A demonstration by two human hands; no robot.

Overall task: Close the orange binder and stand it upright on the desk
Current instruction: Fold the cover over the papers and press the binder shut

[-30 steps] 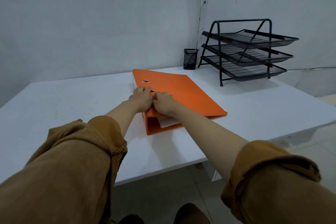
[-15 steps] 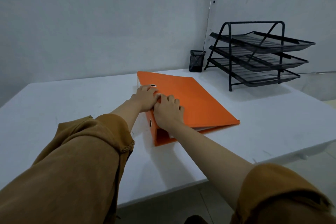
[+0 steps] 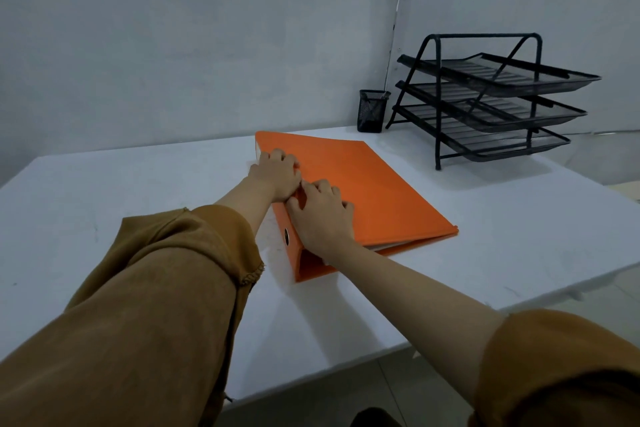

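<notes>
orange binder (image 3: 363,184) lying flat and closed on the white bench (image 3: 138,191), left hand (image 3: 277,177) and right hand (image 3: 322,215) pressing palm-down near its spine, neither grip holding anything

One orange binder (image 3: 360,184). Two hands: left hand (image 3: 277,175), right hand (image 3: 320,215). One mesh pen cup (image 3: 372,111). One three-tier tray rack (image 3: 491,97). One white worktop (image 3: 138,204).

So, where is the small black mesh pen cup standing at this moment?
In the head view the pen cup stands at the far right of the white desk, against the wall, just left of the black three-tier tray rack and beyond the orange binder.
</notes>
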